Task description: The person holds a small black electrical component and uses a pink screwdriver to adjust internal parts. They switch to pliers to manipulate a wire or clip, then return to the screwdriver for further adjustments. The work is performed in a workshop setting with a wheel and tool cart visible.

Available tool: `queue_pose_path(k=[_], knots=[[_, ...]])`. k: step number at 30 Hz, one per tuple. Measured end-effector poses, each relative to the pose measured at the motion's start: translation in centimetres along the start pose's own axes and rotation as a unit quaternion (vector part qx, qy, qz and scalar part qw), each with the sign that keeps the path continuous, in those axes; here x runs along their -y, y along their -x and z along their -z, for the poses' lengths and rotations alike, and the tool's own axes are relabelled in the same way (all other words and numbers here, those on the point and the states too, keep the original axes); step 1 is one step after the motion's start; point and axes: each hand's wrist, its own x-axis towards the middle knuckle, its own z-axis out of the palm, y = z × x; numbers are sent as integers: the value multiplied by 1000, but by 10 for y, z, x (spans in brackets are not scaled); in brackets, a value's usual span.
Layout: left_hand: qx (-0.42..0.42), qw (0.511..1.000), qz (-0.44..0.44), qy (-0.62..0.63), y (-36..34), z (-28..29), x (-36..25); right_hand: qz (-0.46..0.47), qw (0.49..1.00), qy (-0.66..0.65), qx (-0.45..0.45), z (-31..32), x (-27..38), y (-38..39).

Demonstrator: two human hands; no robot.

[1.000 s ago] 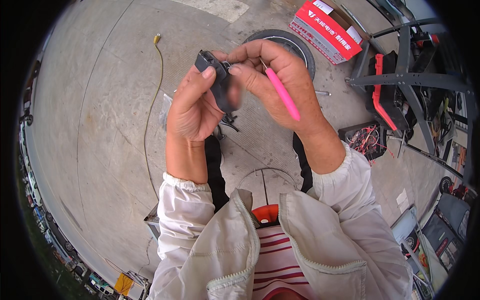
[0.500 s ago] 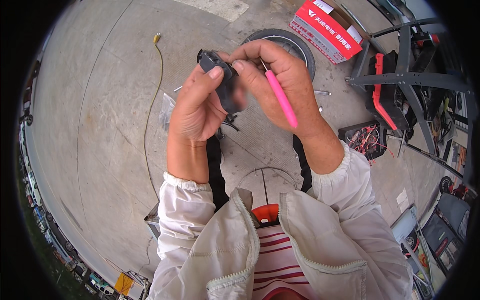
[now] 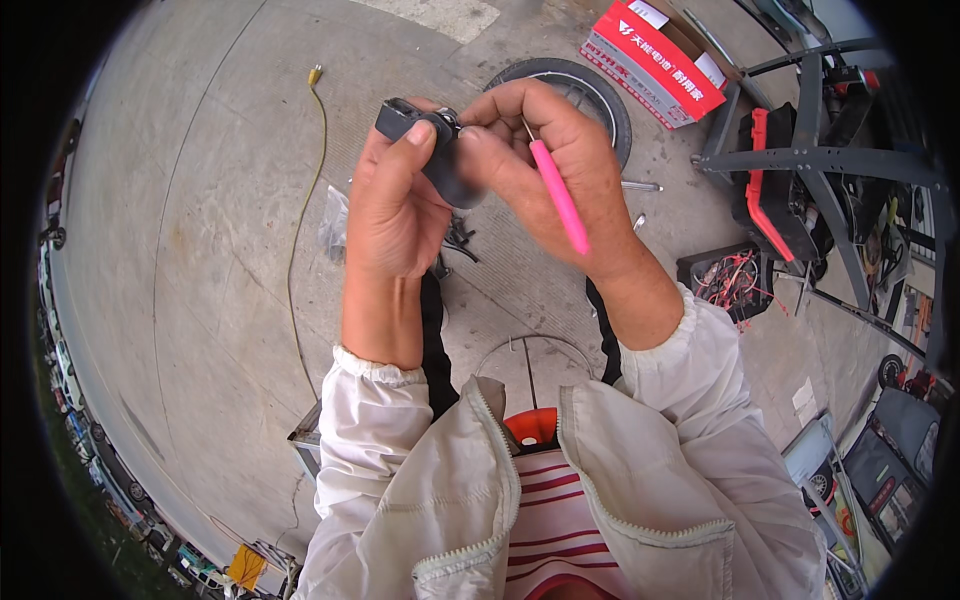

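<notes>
My left hand [image 3: 395, 205] grips a dark plastic part [image 3: 400, 117] near the top middle, its thumb pressed on the part's face. A small shiny metal bit shows at the part's upper right, where the fingertips of my right hand [image 3: 548, 175] are pinched; what exactly they grip is too small to tell. My right hand also holds a thin pick with a pink handle [image 3: 559, 197], its metal shaft pointing up between the fingers and the handle lying across the hand. The lower end of the dark part is blurred.
Beyond my hands lie a wheel with a tyre [image 3: 590, 100], a red cardboard box [image 3: 650, 65] and dark levers [image 3: 455, 240]. A yellow-plugged cord [image 3: 317, 130] runs along the left. Right stand a metal frame [image 3: 830, 175], a black-red case [image 3: 755, 180] and a tray of wires [image 3: 720, 280].
The dark part has turned slightly and its top has shifted left with my left hand. The pink handle has swung a little to the left compared with a second ago.
</notes>
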Motion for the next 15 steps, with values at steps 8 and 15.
queue_pose_path(k=[8, 15], knots=[[-9, 986, -119, -119, -3, -4, 10, 1, 997, 41, -67, -5, -9, 2], [52, 989, -138, -30, 0, -2, 10, 33, 995, 53, -74, -6, -4, 2]])
